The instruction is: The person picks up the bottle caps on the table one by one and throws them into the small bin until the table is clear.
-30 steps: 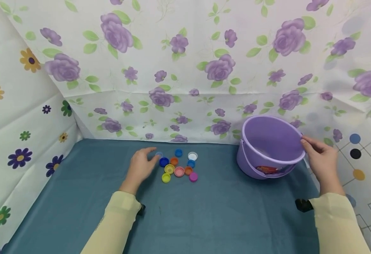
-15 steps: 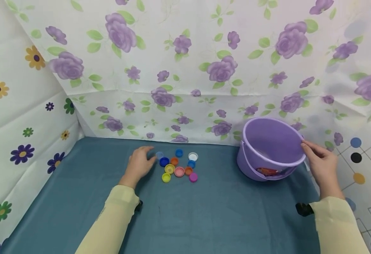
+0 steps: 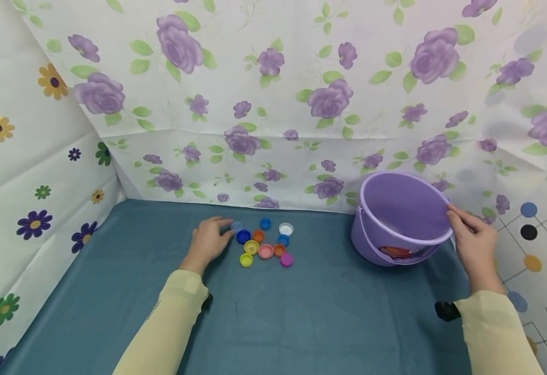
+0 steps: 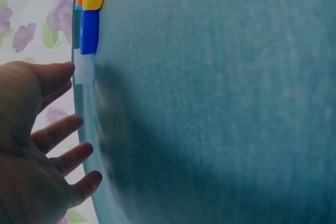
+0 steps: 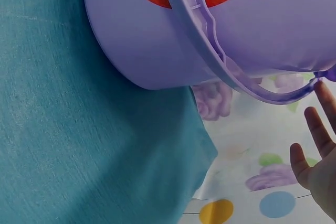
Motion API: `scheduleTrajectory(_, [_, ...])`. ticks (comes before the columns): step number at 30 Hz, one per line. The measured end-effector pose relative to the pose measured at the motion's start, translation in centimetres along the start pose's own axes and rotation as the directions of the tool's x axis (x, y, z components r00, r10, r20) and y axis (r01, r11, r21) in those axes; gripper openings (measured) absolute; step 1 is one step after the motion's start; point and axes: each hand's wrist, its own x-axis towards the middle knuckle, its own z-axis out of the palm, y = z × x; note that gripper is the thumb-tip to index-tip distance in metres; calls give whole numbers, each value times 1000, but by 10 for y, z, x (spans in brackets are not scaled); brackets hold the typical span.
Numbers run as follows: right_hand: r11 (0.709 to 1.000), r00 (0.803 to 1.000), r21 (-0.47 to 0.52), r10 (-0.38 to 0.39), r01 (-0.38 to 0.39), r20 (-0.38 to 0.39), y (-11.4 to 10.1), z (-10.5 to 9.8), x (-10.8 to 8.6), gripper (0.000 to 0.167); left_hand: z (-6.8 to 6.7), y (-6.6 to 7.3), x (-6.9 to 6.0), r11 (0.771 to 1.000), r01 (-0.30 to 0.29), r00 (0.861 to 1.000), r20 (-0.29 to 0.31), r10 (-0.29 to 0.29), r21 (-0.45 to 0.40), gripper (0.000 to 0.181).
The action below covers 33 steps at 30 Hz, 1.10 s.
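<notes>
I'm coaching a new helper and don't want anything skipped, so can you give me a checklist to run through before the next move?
1. Left hand positioned at the pale cap: ok, in both the head and left wrist views.
2. Pale cap firmly pinched: cannot tell.
3. Pale cap separate from the dark blue cap: cannot tell; they look very close.
4. Purple bucket held: ok, the right hand grips its top edge.
5. Handle out of the bucket's mouth: ok, it hangs down outside.
6. Bucket's whole inside visible: not ok, its near wall blocks part.
</notes>
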Motion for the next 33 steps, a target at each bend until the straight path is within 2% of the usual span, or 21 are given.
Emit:
scheduleTrajectory(9, [995,996,-95,42,-35,73,6,-13,0,45,3,-1,2,1000,-2,999,37,2,-12,48])
scheduleTrajectory(15, [989,987,-137,78,-59,139,9,-20,-1,49,3,-2,3,1000,3,1000,15,-3,-9,47])
scheduleTrajectory(20, [987,985,-151,77,-54,154,12,-22,-1,50,6,-1,5,1000,10,1000,11,-10,12,46])
scheduleTrajectory(25, [990,986,-129,80,-61,145,14,-22,0,49,10,1,7,999,38,999,26,-39,18,49])
scheduleTrajectory(30, [995,985,-67,86,-76,151,16,-19,2,50,12,2,8,997,65,997,36,-66,37,50])
scheduleTrajectory(33, [994,985,-73,87,-77,147,17,-18,3,50,12,2,9,997,71,997,37,-73,40,50])
